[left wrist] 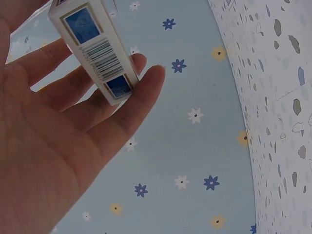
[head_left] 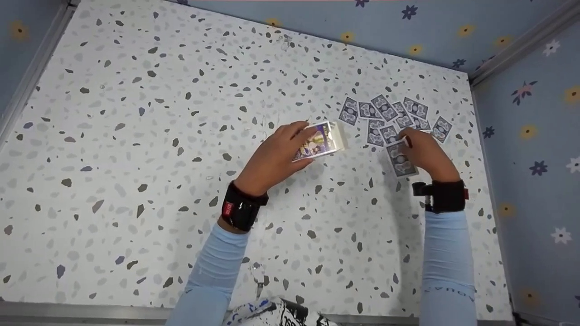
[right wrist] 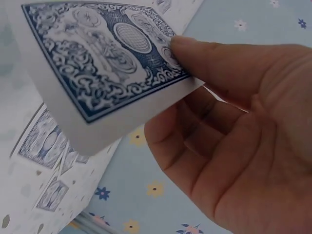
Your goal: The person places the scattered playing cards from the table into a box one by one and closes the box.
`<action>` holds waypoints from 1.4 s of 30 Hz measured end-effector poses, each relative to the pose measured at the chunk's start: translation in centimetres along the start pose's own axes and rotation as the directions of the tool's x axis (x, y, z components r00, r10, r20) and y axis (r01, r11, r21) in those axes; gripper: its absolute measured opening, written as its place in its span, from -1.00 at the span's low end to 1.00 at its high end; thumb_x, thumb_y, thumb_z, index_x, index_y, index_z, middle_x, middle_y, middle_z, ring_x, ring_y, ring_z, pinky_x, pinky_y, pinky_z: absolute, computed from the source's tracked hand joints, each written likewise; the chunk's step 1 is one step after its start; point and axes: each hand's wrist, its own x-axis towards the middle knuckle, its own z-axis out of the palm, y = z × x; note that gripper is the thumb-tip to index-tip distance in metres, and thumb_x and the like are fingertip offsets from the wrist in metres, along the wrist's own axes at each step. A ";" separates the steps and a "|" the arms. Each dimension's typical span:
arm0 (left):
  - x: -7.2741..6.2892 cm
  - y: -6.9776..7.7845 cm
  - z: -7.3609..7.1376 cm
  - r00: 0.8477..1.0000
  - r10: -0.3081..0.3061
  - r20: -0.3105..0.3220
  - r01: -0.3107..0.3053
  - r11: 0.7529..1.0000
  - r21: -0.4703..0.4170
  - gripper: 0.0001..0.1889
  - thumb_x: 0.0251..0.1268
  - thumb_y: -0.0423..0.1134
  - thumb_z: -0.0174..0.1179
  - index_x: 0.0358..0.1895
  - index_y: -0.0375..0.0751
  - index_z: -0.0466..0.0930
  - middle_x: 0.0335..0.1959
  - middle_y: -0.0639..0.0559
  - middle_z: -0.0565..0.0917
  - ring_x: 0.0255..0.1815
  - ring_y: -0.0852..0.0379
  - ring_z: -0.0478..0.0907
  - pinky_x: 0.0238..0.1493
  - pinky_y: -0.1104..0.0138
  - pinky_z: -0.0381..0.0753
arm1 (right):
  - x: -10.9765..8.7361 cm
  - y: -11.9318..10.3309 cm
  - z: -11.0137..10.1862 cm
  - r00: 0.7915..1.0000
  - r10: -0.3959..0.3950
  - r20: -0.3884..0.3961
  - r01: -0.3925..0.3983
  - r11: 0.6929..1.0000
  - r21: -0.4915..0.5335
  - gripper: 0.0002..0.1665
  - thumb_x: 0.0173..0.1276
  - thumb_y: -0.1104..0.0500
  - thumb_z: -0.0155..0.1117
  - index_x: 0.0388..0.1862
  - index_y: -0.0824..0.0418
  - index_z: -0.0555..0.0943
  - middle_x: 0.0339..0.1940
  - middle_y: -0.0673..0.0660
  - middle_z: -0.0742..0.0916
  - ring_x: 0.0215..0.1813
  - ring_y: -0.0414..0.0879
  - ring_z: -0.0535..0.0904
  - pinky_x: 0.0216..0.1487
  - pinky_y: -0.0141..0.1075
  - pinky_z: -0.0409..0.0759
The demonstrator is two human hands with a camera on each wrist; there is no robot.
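My left hand (head_left: 276, 156) holds a card box (head_left: 321, 139) with a colourful picture on its face; its flap end points right, toward the cards. In the left wrist view the box's narrow end (left wrist: 100, 56) shows a barcode between two blue panels, with fingers around it. My right hand (head_left: 428, 151) pinches one playing card (head_left: 399, 158) by its edge between thumb and fingers. The ornate blue-and-white back of this card (right wrist: 112, 53) faces up in the right wrist view. Just beyond it, several cards (head_left: 384, 107) lie back up on the table, some overlapping.
The speckled white table (head_left: 136, 136) meets blue flowered walls (head_left: 534, 158) at the back and right. A single card (head_left: 441, 129) lies at the right end of the spread. Patterned cloth (head_left: 281, 312) shows at the table's near edge.
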 end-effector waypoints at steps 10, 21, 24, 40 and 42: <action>0.1 -0.1 0.2 0.999 0.029 -0.023 -0.028 0.999 0.025 -0.41 0.18 -0.17 0.27 0.30 -0.14 0.35 0.21 -0.11 0.43 0.17 0.00 0.41 0.12 0.25 0.51 | -0.5 -6.2 0.3 0.962 -0.011 -0.274 0.086 0.961 0.261 -0.51 0.34 0.38 0.08 0.26 0.29 0.43 -0.16 0.29 0.54 -0.20 -0.04 0.30 -0.11 -0.20 0.25; -0.1 0.1 0.2 0.999 0.021 -0.033 -0.020 1.000 0.024 -0.40 0.16 -0.17 0.28 0.29 -0.14 0.36 0.20 -0.11 0.45 0.16 0.01 0.42 0.12 0.26 0.51 | -1.7 -11.2 1.0 0.806 0.287 -0.518 0.171 0.725 0.667 -0.57 0.23 0.42 0.08 0.11 0.25 0.49 -0.19 0.03 0.44 -0.22 -0.19 0.46 -0.31 -0.47 0.54; 0.1 0.2 0.3 0.999 0.030 -0.037 -0.029 0.999 0.031 -0.41 0.16 -0.16 0.28 0.29 -0.15 0.36 0.20 -0.12 0.45 0.15 0.00 0.43 0.13 0.26 0.51 | -1.6 -11.9 1.4 0.808 0.319 -0.496 0.207 0.635 0.744 -0.56 0.24 0.43 0.09 0.11 0.22 0.43 -0.20 0.04 0.42 -0.34 -0.19 0.50 -0.40 -0.41 0.60; 0.3 0.2 0.4 1.000 0.015 -0.014 -0.014 0.997 0.075 -0.41 0.17 -0.14 0.27 0.29 -0.16 0.35 0.20 -0.10 0.44 0.20 0.00 0.40 0.19 0.23 0.47 | -0.3 -12.4 3.0 0.809 0.317 -0.495 0.152 0.701 0.697 -0.51 0.29 0.38 0.07 0.20 0.12 0.43 -0.19 0.04 0.42 -0.44 -0.20 0.42 -0.41 -0.42 0.54; 0.3 0.1 0.5 1.000 0.013 -0.014 -0.012 0.997 0.076 -0.40 0.17 -0.14 0.27 0.29 -0.15 0.35 0.21 -0.09 0.44 0.20 0.00 0.40 0.20 0.24 0.47 | -0.4 -12.3 3.1 0.806 0.332 -0.491 0.136 0.703 0.698 -0.51 0.30 0.37 0.08 0.21 0.12 0.42 -0.18 0.02 0.42 -0.45 -0.22 0.39 -0.42 -0.43 0.51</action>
